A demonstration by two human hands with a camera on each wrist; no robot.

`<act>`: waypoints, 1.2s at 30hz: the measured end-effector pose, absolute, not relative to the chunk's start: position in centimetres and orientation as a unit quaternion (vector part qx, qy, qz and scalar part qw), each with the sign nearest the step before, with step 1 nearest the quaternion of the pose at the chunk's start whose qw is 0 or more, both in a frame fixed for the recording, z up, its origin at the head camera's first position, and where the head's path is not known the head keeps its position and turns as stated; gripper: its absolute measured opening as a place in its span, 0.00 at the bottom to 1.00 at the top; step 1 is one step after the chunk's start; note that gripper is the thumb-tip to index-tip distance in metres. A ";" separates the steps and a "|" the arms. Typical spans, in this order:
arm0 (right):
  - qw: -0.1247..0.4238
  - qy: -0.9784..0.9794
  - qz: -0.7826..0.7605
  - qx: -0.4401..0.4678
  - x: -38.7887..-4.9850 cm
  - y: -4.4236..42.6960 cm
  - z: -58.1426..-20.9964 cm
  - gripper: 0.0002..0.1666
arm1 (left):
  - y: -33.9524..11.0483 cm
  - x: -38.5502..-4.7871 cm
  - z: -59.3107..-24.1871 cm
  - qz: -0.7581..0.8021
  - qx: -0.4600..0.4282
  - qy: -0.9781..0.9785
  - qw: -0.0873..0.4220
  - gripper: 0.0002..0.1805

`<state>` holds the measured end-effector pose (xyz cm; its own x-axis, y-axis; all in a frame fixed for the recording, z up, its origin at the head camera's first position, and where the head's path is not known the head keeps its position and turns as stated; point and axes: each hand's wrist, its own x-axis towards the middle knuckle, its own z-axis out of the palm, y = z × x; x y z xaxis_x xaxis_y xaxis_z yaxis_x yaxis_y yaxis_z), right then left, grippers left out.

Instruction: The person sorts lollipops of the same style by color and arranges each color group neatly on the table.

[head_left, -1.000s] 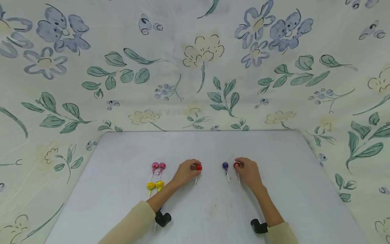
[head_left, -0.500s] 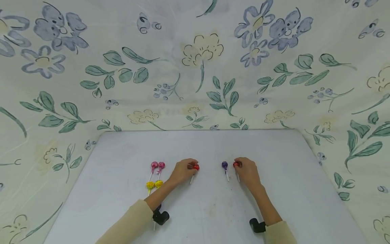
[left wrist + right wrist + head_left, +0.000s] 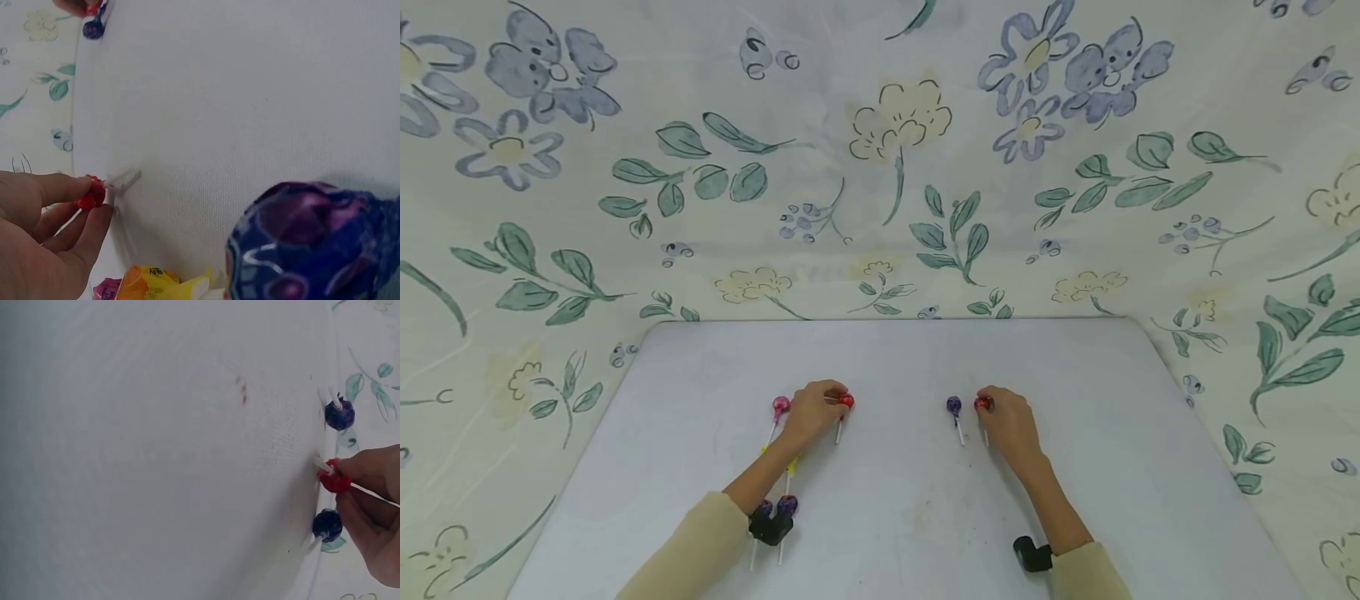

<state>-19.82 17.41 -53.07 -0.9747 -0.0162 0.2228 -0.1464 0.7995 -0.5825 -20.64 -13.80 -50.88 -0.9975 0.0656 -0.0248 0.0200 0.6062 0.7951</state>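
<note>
- Left hand [image 3: 811,414]: I read its grip as clamped, thumb and fingertips pinching 1 red lollipop [image 3: 847,401] by the wrapped head; its white stick [image 3: 838,432] points to the near side.
- That lollipop is a little left of the middle of the tabletop [image 3: 895,358]; I cannot tell whether the stick touches the surface.
- Right hand [image 3: 1011,425]: grip clamped too, thumb and finger on the head of the other red lollipop [image 3: 335,483], right of the middle.
- On my right wrist feed, 2 blue-purple lollipops [image 3: 339,415] flank that red head, 1 on each side, near it.
- Just beside the left hand I see a pink lollipop [image 3: 781,404], stick toward the near side.
- Nearer: yellow wrappers [image 3: 792,467] show around the left forearm [image 3: 762,482], otherwise hidden.
- Nearer again: 2 dark purple lollipops [image 3: 787,505], side by side, partly behind the black wrist camera [image 3: 771,528].
- Floral cloth [image 3: 820,83] rises behind the tabletop.
</note>
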 end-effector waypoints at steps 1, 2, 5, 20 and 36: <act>0.104 -0.943 0.312 0.043 -19.8 17.4 -53.0 0.09 | -13.9 -20.6 -50.9 0.439 0.021 0.898 0.025 0.12; 0.104 -0.944 0.311 0.042 -19.8 17.3 -53.0 0.09 | -14.1 -20.6 -50.9 0.433 0.019 0.901 0.025 0.12; 0.100 -0.945 0.308 0.038 -19.8 17.3 -52.9 0.09 | -14.3 -20.6 -51.0 0.419 0.017 0.908 0.023 0.13; 0.132 -0.906 0.400 0.033 -20.3 16.5 -51.7 0.09 | -14.7 -20.8 -51.2 0.411 0.017 0.912 0.012 0.12; 0.021 -0.822 0.567 0.061 -21.2 10.1 -51.6 0.15 | -14.7 -20.8 -51.0 0.405 0.024 0.914 0.015 0.13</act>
